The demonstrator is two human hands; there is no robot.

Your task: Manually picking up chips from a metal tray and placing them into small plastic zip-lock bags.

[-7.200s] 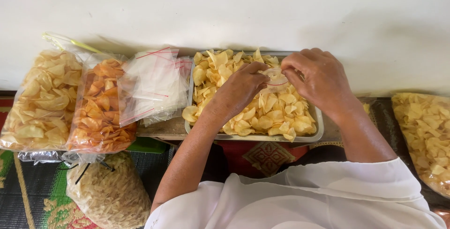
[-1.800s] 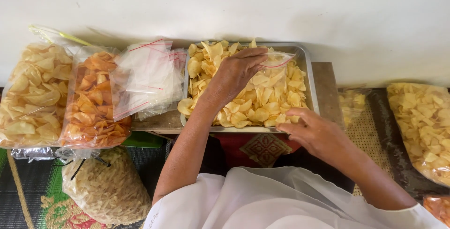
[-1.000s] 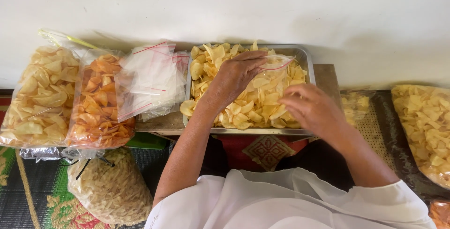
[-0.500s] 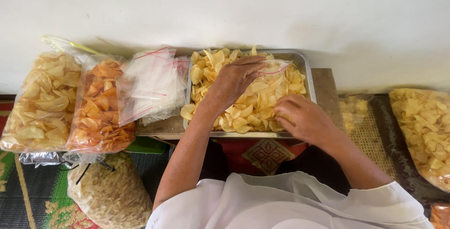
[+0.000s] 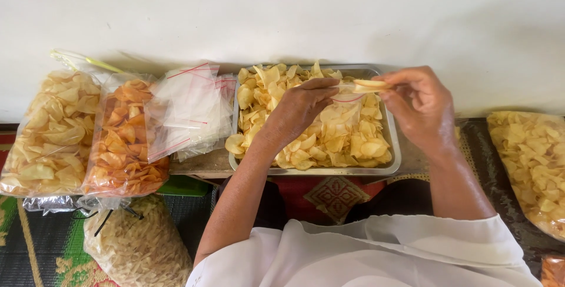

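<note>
We see both of the person's hands raised over a rectangular metal tray [image 5: 393, 163] heaped with pale yellow chips [image 5: 329, 140], which sits on a low wooden stand against a white wall. The left hand [image 5: 300, 107] lies palm down over the middle of the tray, its fingers curled together around the mouth of a small clear plastic bag [image 5: 347, 106] with a red zip line; the bag lies on the chips just under and beside that hand. The right hand [image 5: 421, 107] hovers above the tray's right end, thumb and fingertips pinched shut on a few chips [image 5: 369, 84] held at the bag's opening, so the two hands nearly meet there. To the left of the tray, a loose stack of empty clear zip bags [image 5: 188, 110] with red lines rests on the stand, overlapping the tray's left rim. Further left lies a filled bag of orange chips [image 5: 126, 140], and beside it, at the far left, a filled bag of pale yellow chips [image 5: 50, 134]. Below these, on a green patterned mat [image 5: 35, 246], sits a bag of thin pale crackers [image 5: 138, 246]. At the right edge we see another large bag of yellow chips [image 5: 532, 163] lying on a dark woven mat. The person's white garment [image 5: 365, 254] fills the bottom of the view.
</note>
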